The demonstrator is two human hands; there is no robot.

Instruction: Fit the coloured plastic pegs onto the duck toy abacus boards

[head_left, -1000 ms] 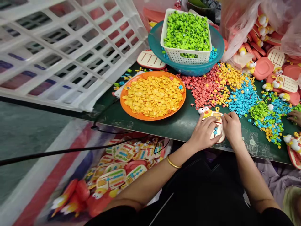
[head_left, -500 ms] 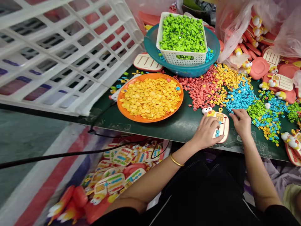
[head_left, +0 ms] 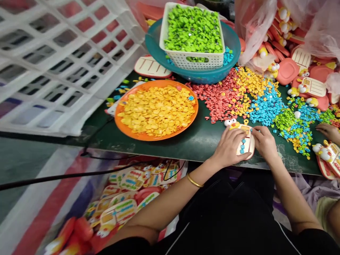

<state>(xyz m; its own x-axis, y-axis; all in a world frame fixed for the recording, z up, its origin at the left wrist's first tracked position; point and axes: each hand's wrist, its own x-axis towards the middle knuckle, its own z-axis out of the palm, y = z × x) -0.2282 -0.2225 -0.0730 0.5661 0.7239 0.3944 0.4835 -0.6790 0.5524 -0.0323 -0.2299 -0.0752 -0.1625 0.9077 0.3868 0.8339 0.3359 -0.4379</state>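
Observation:
A cream toy board (head_left: 247, 153) with a bug-eyed duck-like head lies at the table's front edge. Across its left side rests my left hand (head_left: 228, 146), thumb at the bottom and fingers over the top, gripping it. A few blue beads (head_left: 242, 146) sit in a row on the board beneath that hand. My right hand (head_left: 264, 142) is at the board's right edge, its thumb and forefinger pinched on a small blue bead, mostly hidden by the fingertips. Behind the hands lies a heap of loose blue beads (head_left: 265, 108).
Left of my hands is an orange plate (head_left: 118, 122) of yellow pieces. A white basket (head_left: 175, 58) of green pieces stands in a teal basin (head_left: 152, 44). Red beads (head_left: 220, 95) lie behind the board. At right are another person's hand (head_left: 329, 132) and stacked toys (head_left: 329, 159).
My right hand has moved left from beside the blue heap to the board's edge. Another person's hand has come into view at the right. The whole view has shifted slightly.

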